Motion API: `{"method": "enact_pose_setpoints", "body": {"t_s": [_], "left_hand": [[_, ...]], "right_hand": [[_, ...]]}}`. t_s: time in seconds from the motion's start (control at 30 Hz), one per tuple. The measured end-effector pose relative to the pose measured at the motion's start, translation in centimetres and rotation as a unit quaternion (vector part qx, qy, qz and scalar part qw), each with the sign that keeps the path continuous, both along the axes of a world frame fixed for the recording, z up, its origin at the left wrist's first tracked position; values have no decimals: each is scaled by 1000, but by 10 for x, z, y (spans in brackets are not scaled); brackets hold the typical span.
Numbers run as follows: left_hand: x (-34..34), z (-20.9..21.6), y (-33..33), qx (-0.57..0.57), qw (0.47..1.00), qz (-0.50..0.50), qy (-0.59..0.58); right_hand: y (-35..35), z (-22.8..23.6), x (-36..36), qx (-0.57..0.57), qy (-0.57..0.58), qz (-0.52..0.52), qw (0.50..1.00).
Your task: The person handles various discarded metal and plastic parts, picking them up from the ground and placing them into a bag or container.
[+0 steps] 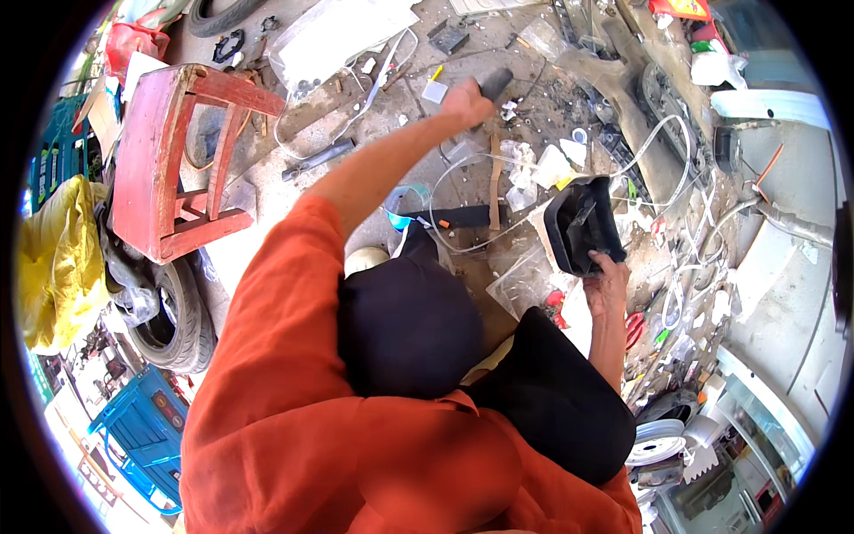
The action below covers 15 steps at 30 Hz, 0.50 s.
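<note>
My left hand is stretched far forward over the littered concrete floor, its fingers closed around a dark grey handle-like object. My right hand is low on the right, beside my knee, and grips the lower edge of a black moulded plastic housing that stands tilted on the floor. An orange sleeve covers my left upper arm, and my knees in black trousers fill the middle of the view. Between the two hands lie white cables, a brown wooden strip and small clear plastic bags.
A red wooden stool lies on its side at the left, next to a black tyre and a yellow bag. A blue crate sits lower left. Scooter body parts and a white wheel rim crowd the right.
</note>
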State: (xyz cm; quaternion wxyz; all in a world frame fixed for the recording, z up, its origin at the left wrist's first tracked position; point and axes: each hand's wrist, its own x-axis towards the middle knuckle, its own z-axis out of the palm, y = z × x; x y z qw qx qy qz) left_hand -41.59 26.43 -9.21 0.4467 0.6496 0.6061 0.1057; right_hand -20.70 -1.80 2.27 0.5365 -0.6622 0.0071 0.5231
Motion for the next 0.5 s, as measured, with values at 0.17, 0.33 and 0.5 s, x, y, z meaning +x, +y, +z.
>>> {"method": "enact_pose_setpoints", "body": {"t_s": [0.17, 0.33, 0.5], "left_hand": [[-20, 11, 70, 149, 982, 82, -85], [-28, 17, 124, 102, 985, 133, 38], [-8, 12, 112, 29, 991, 131, 23]], "right_hand": [[5, -12, 1, 21, 19, -55, 998], [9, -13, -5, 29, 43, -60, 997], [1, -18, -1, 4, 24, -88, 996]]}}
